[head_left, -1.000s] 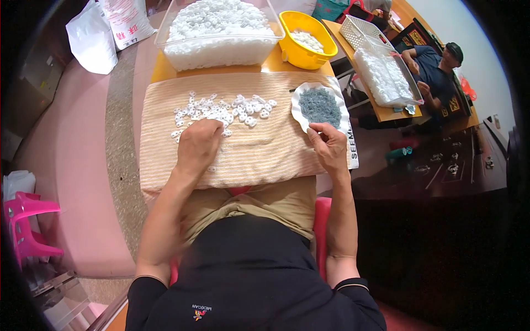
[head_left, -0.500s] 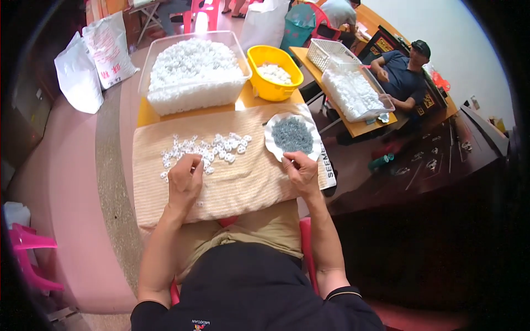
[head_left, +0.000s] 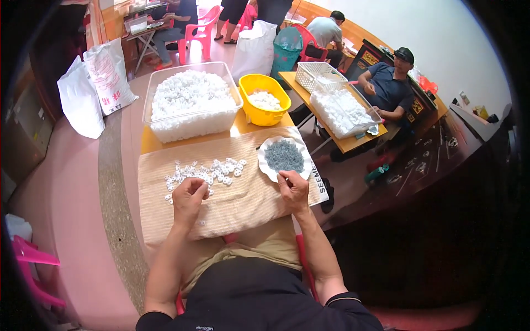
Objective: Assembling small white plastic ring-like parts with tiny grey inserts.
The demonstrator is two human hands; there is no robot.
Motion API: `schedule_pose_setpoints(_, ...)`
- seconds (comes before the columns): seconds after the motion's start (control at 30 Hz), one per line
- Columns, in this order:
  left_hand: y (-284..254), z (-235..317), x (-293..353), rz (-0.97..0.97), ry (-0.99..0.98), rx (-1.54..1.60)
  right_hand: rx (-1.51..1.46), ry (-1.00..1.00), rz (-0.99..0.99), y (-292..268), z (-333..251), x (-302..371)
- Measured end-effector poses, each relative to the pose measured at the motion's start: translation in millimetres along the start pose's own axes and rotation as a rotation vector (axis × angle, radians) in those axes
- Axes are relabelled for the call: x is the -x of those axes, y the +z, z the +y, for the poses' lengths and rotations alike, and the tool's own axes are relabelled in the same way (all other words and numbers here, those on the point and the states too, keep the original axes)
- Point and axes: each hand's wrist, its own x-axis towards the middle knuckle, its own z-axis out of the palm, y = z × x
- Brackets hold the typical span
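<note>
On the striped beige cloth (head_left: 243, 207), many small white plastic pieces with holes (head_left: 223, 171) lie in a loose spread. My left hand (head_left: 189, 199) is closed in a pinch at the near side of them, and a small white plastic piece shows at its fingertips. To the right, a white scalloped plate (head_left: 266, 168) holds a heap of small dark grey-green parts (head_left: 285, 155), too fine to name. My right hand (head_left: 294, 190) is pinched at the plate's near rim; whatever sits between its fingertips is too small to make out.
Behind the cloth stand a clear bin heaped with white pieces (head_left: 190, 131) and a yellow tub (head_left: 266, 117). At right, a co-worker (head_left: 386, 83) sits by a second table with another white-filled bin (head_left: 345, 124). White sacks (head_left: 107, 83) stand on the floor at left.
The whole view has tilted up, so the table appears lower and more of the room's back shows. Both hands remain pinched, the right one still by the plate.
</note>
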Motion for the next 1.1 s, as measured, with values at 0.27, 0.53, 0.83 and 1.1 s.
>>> schedule_pose_setpoints(0.27, -0.2, 2.0, -0.2, -0.054, -0.086, 0.152, 0.011, 0.0, 0.016, -0.2, 2.0, 1.8)
schedule_pose_setpoints(0.53, 6.0, 12.4, 4.6, -0.092, -0.081, 0.161, 0.016, 0.008, 0.029, 0.5, 0.8, 3.9)
schedule_pose_setpoints(0.83, 3.3, 10.3, 7.7, -0.081, -0.164, 0.237, 0.012, 0.039, 0.024, -5.2, -0.5, 3.9)
schedule_pose_setpoints(1.1, 6.4, 8.0, 2.9, -0.081, -0.224, 0.259, 0.195, -0.047, 0.028, -25.6, 7.0, -15.8)
